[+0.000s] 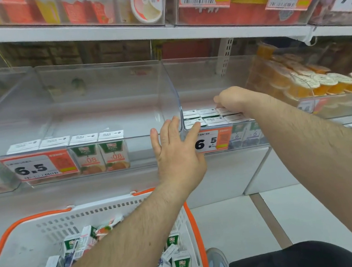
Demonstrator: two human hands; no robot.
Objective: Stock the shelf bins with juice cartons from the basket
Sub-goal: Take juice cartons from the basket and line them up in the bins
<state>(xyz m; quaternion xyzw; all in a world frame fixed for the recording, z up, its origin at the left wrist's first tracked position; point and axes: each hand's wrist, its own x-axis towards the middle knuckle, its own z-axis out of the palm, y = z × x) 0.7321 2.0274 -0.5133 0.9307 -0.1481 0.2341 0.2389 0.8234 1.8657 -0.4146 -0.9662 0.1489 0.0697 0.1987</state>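
Note:
A white basket (24, 245) with an orange rim sits low at the left and holds several loose juice cartons (181, 265). The left clear bin (103, 91) has a short front row of orange juice cartons (100, 153). The right clear bin (207, 74) holds rows of cartons (204, 117) with white tops. My left hand (177, 153) is flat and open against the front of the divider between the two bins, holding nothing. My right hand (233, 99) reaches into the right bin, fingers curled down on the top of a carton (228, 113) in the back row.
A bin of orange jelly cups (319, 84) stands to the right. Orange price tags reading 6.5 (35, 167) hang on both bin fronts. An upper shelf (114, 34) carries more stock overhead. White tiled floor and my shoe (217, 259) lie at the lower right.

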